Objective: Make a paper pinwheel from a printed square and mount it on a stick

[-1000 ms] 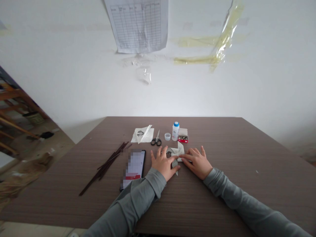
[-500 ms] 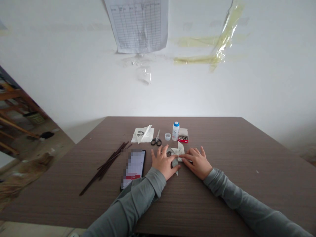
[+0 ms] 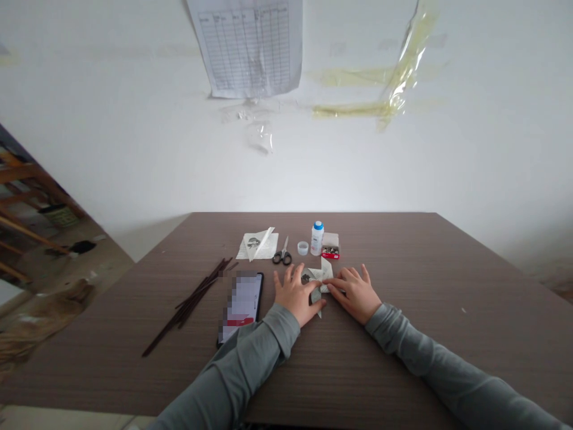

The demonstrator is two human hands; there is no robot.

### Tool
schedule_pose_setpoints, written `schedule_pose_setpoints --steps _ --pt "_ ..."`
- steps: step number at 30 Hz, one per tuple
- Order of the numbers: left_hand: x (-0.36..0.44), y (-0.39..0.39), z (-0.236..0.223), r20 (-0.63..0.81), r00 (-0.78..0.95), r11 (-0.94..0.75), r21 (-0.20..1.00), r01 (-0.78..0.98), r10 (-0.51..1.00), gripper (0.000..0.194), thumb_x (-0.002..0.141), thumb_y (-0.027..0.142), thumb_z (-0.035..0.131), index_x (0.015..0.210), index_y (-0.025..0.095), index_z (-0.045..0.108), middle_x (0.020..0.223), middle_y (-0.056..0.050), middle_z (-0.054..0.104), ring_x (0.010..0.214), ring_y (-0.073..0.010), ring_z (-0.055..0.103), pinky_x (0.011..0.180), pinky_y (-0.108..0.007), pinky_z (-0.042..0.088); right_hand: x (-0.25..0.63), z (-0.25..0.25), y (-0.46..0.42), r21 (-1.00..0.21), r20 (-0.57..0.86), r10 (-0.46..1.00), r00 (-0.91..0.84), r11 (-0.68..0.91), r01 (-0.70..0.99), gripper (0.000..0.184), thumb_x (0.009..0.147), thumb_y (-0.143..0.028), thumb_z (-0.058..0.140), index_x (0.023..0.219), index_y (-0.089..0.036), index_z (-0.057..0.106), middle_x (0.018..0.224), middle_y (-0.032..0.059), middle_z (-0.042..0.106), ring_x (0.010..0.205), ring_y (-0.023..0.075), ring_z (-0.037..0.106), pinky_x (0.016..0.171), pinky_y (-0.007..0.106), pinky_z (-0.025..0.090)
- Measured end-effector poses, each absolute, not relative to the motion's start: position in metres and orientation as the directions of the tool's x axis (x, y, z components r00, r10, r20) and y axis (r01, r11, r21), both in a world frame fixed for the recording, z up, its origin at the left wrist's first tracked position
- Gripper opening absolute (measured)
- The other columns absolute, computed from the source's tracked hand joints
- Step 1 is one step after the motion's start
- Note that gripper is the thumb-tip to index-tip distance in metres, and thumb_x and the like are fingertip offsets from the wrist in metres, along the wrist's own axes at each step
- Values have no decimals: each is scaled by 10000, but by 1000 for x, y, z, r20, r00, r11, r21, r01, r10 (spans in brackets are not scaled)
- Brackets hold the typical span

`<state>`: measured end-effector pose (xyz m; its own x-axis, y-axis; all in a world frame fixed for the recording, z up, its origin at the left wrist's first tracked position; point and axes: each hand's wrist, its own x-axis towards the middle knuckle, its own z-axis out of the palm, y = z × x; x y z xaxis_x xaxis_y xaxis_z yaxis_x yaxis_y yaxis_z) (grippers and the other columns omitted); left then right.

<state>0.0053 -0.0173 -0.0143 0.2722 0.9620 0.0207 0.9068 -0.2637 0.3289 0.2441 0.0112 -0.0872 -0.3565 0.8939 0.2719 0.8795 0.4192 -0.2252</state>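
The left hand (image 3: 295, 295) lies spread over the folded paper (image 3: 327, 270), its fingers apart and closed around nothing, with thumb and forefinger reaching across the near part. The right hand (image 3: 356, 295) brings its fingertips to the middle of that paper, by the left forefinger; whether they pinch it or only press, I cannot tell. The paper sits between the hands on the table (image 3: 403, 251), points sticking out beyond the fingers. To do this well, I would let the left hand anchor the sheet and the right press straight down at the centre — a sideways push could drag the folds out of line (thin paper, by the look of it, so light pressure should do). Just beyond stand the bottle (image 3: 317, 240), blue-capped, and the red box (image 3: 330, 254) of small metal bits, with the cup (image 3: 302, 248) and scissors (image 3: 282, 257) beside them. A second paper (image 3: 268, 246), also folded, lies past the scissors; the phone (image 3: 244, 304) and dark sticks (image 3: 192, 304) lie off to the left.
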Motion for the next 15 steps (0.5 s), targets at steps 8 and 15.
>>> schedule_pose_setpoints --steps 8,15 --pt "4 -14 -17 45 289 -287 321 903 956 564 1026 398 1098 1577 404 979 2075 -166 556 1905 -616 494 1534 -1007 297 246 -92 12 -226 266 894 -361 422 878 417 1307 -428 618 1520 -494 970 1281 89 873 1372 371 804 1470 929 448" --pt "4 -15 -10 -15 274 -256 310 916 962 542 1068 436 1055 1602 452 966 2065 -137 580 1919 -593 485 1541 -1005 289 248 -95 13 -257 266 900 -344 410 875 409 1309 -470 626 1523 -524 971 1258 85 872 1355 373 812 1473 952 430"
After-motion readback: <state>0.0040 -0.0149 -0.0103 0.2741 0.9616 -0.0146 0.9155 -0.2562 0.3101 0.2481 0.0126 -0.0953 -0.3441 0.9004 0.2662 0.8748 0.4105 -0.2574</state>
